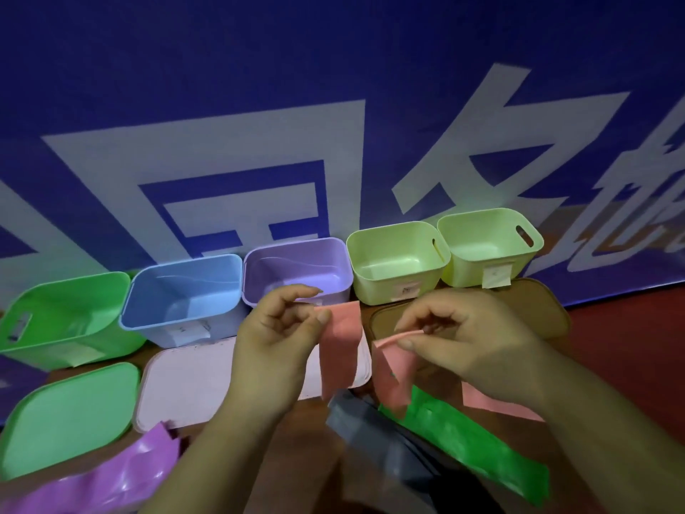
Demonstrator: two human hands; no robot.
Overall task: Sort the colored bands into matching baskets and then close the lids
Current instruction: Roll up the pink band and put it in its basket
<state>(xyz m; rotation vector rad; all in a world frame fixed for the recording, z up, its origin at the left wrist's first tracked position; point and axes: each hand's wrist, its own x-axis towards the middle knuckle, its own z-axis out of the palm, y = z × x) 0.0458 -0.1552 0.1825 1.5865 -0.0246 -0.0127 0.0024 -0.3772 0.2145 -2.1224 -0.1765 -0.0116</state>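
While both hands are occupied with one pink band (341, 350), the sorting stands at or near its beginning. The left hand (278, 339) pinches the band's upper edge between thumb and forefinger, and the right hand (470, 343) pinches a folded length of the same pink material. The two hands are held apart, with the strip hanging below each. Whether this is one band or two cannot be told.

Beyond the hands stands a row of open baskets: a green basket (55, 328) and a blue basket (178, 324) past the left hand, a purple basket (296, 268) between the hands, and two yellow-green baskets (393, 283) past the right. All visible interiors appear empty. No pink basket is in view.

Below the hands lie unsorted bands: a purple band (92, 476) left of the left wrist, and a grey band (389, 450) and a green band (463, 439) between the forearms.

A green lid (70, 413), a pink lid (185, 380) and a brown lid (537, 309) lie flat, none fitted. In my judgement all placements and all lid closures are outstanding.
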